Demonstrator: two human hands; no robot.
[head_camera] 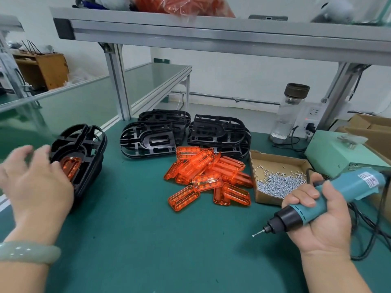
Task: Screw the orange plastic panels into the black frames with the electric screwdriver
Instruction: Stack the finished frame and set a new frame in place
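Observation:
My right hand [315, 218] grips a teal electric screwdriver [330, 193] at the right, its bit pointing left and down above the green mat. My left hand [36, 180] is at the far left with fingers spread and blurred, beside a stack of black frames [84, 149] whose top one carries an orange panel [70, 167]. I cannot tell if the hand touches the stack. A loose pile of orange plastic panels [208, 176] lies mid-table. Bare black frames [148, 139] and a second stack of frames [218, 132] sit behind the pile.
A cardboard tray of screws [277, 182] sits right of the orange pile. Behind it stand a pale green power box [338, 151], a glass bottle [289, 115] and cardboard boxes [372, 125]. An aluminium shelf beam [211, 37] overhangs the bench. The screwdriver cable [368, 227] trails right.

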